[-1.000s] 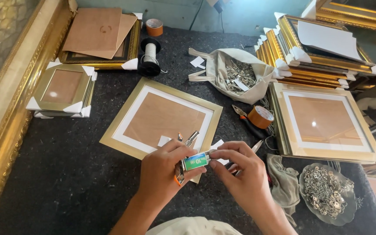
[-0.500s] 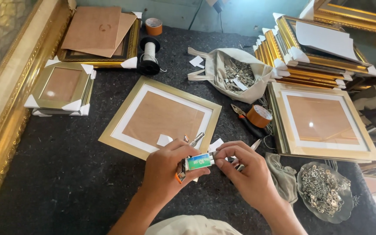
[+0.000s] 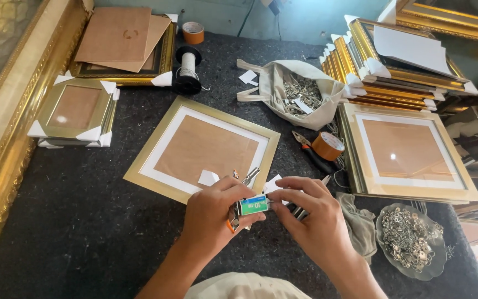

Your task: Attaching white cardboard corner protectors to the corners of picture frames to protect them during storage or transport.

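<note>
My left hand [image 3: 211, 213] grips a metal hand tool [image 3: 249, 177] with an orange part at its base. The tool's silver tip sticks up past my fingers. A small green and blue box [image 3: 253, 205] is pressed between both hands, and my right hand [image 3: 313, 221] pinches its right end with thumb and fingers. Just beyond my hands a gold picture frame [image 3: 203, 147] lies face down on the dark felt table, showing its brown backing and white mat. Small white paper pieces [image 3: 208, 178] lie on it.
A cloth bag of metal hardware [image 3: 305, 94], pliers [image 3: 307, 148] and an orange tape roll [image 3: 327, 145] lie behind my hands. To the right are stacked gold frames [image 3: 394, 66], another face-down frame [image 3: 410, 152], a grey cloth [image 3: 360, 221] and a dish of metal rings [image 3: 410, 232]. A string spool [image 3: 188, 69] and small frames [image 3: 76, 111] sit at the left.
Both hands stay together on the small box and tool. My right fingers have shifted slightly along the box's end.
</note>
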